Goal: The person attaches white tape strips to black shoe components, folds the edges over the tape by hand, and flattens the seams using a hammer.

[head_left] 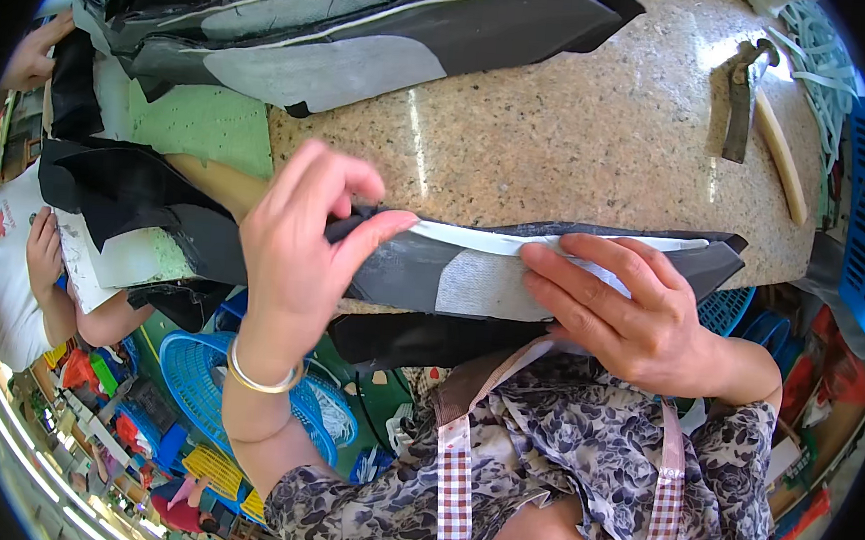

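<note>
A long black-grey panel (392, 272) with a pale grey patch (487, 284) lies along the near edge of the stone table in front of me. Along its upper edge runs a narrow white strip (475, 239). My left hand (299, 236) is over the panel's left part, slightly blurred. Its thumb tip touches the strip's left end, while the bent index finger stays apart from the thumb. Flat across the strip and the patch lies my right hand (631, 304), fingers stretched out, covering part of both. Past its fingertips the strip continues toward the panel's pointed right end.
Similar dark panels (369, 25) with white strips are piled at the far left. A hammer (751, 92) lies on the speckled stone table (562, 139) at right. Blue baskets (189, 383) stand below the table. At left, another person's hands (45, 248) are near a white board.
</note>
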Demonstrator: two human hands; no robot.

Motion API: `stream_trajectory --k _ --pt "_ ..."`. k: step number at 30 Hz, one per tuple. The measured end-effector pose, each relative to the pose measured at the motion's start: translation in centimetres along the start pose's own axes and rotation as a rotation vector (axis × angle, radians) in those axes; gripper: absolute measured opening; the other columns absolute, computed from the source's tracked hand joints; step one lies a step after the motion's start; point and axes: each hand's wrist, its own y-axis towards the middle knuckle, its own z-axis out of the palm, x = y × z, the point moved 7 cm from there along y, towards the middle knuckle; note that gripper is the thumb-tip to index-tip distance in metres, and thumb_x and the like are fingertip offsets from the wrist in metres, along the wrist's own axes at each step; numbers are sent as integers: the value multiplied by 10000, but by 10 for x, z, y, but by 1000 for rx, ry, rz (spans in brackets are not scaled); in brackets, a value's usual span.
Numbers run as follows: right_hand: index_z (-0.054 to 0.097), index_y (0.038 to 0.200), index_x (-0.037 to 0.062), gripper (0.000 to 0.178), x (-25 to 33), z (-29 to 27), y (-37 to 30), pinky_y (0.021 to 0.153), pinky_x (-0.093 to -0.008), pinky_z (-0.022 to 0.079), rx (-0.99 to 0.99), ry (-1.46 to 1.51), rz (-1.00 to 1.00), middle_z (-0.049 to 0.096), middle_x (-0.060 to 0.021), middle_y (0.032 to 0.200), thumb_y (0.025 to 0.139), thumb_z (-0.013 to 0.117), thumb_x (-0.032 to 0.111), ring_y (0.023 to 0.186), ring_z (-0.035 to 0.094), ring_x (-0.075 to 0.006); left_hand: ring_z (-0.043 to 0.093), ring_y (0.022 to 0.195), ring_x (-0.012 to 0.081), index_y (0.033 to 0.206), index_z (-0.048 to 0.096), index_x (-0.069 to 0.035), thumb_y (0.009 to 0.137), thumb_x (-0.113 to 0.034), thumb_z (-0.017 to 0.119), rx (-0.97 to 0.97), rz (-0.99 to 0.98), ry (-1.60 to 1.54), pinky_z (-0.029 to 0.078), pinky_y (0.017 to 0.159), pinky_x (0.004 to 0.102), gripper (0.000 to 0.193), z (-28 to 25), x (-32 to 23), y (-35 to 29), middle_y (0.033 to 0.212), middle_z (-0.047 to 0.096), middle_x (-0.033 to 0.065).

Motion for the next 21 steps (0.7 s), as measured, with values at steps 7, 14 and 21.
stream_trajectory --k 7,14,21 --pt "588 1110 -75 471 -19 -24 5 715 -364 571 -98 153 41 631 -227 1123 679 656 103 926 672 -298 548 751 200 961 634 -85 704 -131 676 16 487 -15 430 565 319 264 25 -77 -8 853 538 29" --pt "609 1137 -50 362 -4 -20 -20 889 -401 544 -241 -176 -42 641 -213 1181 820 613 125 1086 640 -339 570 915 272 995 642 -43 708 -137 762 -86 602 110 484 716 360 326 0 -101 -26 1015 593 103" --pt "577 1155 -91 535 -8 10 -33 957 -436 512 -195 33 -22 587 -229 1252 711 716 172 1176 580 -370 561 1063 332 1117 598 29 769 -179 774 126 193 133 461 886 377 441 48 -56 45 1065 612 160"
